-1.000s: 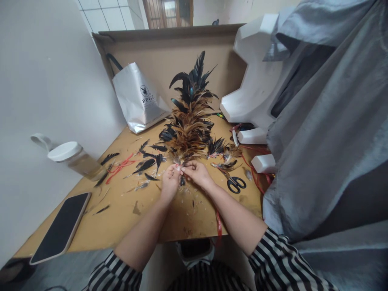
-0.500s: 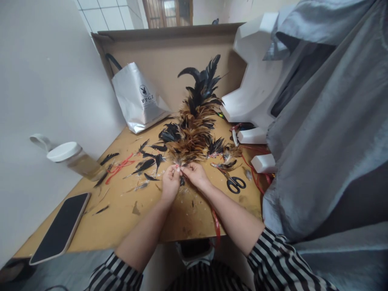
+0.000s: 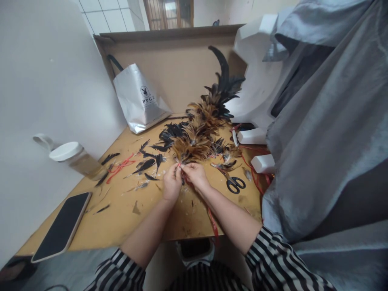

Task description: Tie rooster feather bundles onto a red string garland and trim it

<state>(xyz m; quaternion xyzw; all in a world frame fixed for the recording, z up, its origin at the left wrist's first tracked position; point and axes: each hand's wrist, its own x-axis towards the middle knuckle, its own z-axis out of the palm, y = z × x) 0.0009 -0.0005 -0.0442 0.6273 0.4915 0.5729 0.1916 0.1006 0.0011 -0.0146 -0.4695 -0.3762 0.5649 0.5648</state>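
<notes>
At the frame's centre, the left hand [image 3: 171, 184] and right hand [image 3: 196, 176] pinch the base of the feather bundle [image 3: 202, 125], whose tip has swung from upright toward the upper right, lying lower over the table [image 3: 121, 210].

Left hand [image 3: 171, 184] and right hand [image 3: 196, 176] meet at fingertips, each grip pinched closed; forearms bare, converging, striped sleeves pushed up.

Brown tabletop [image 3: 121, 218]; phone [image 3: 60, 227] near front-left edge; scissors [image 3: 235, 184] right; loose feathers [image 3: 148, 163] and jar [image 3: 75, 159] left.
</notes>
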